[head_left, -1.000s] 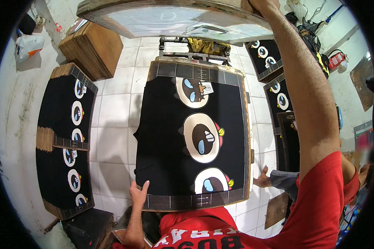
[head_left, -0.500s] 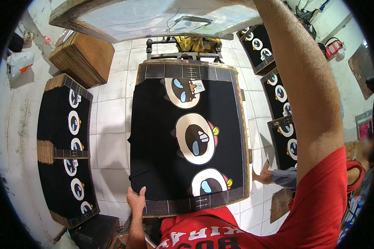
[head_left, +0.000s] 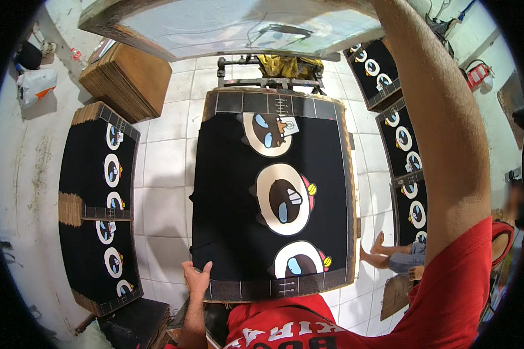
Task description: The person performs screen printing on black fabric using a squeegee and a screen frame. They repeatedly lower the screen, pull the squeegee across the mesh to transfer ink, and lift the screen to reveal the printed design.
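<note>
Flatly spread matte black cloth (head_left: 224,174), oblong board (head_left: 239,289), left hand (head_left: 197,280) partly curled at its corner, grip unclear, right hand unseen.

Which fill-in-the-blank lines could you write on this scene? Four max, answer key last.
1. The fabric on the middle board is ____ around its printed figures.
2. Counting the one cut off at the near end, that fabric shows ____ figures.
3. The left hand is at the near ____ corner of the middle board.
4. The extinguisher at the upper right is ____ in colour.

Missing words: black; three; left; red.
</note>
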Demonstrator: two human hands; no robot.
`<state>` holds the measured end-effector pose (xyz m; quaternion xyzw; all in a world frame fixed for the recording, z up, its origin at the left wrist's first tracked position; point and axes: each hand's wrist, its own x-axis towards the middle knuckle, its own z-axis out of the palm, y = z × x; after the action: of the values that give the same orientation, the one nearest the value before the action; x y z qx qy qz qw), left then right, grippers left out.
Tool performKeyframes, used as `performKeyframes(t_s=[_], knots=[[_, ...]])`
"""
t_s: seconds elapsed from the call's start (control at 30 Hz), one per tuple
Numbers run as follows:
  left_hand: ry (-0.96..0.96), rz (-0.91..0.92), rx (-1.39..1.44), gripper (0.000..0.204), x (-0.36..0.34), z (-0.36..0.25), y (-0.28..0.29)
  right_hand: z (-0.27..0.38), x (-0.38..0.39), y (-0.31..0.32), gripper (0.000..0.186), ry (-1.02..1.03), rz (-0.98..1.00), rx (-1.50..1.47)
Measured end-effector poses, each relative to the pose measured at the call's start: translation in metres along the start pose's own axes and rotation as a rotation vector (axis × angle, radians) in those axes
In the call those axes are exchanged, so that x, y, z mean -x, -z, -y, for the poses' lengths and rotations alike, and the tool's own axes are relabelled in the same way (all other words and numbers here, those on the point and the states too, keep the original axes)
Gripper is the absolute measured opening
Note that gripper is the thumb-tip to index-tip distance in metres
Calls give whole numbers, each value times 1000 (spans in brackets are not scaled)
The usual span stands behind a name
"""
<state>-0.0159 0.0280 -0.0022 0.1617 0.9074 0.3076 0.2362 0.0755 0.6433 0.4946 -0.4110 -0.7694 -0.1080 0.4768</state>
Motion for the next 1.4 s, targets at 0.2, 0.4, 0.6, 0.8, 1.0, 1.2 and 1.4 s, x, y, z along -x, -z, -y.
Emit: performKeyframes(t_s=[0.2, 0.4, 0.6, 0.8, 1.0, 1.2, 1.4], knots=[[-43, 52, -152, 71, -11, 9, -6, 5, 22, 13, 50, -46, 82, -20], [-201, -104, 124, 76, -71, -110, 50, 3, 126, 34, 38, 136, -73, -37], [-252, 228, 1612, 60, -99, -240, 129, -2, 297, 57, 51, 202, 39, -238], [376, 54, 1384, 62, -121, -160, 51, -10, 434, 49, 58, 2, 381, -223], [469, 20, 1208, 63, -144, -76, -9, -46, 442, -20, 48, 44, 564, -170], [483, -13, 1177, 67, -144, -71, -20, -59, 428, -73, 40, 75, 645, -195], [417, -59, 1108, 71, -141, -71, -28, -66, 427, -104, 34, 102, 702, -177]])
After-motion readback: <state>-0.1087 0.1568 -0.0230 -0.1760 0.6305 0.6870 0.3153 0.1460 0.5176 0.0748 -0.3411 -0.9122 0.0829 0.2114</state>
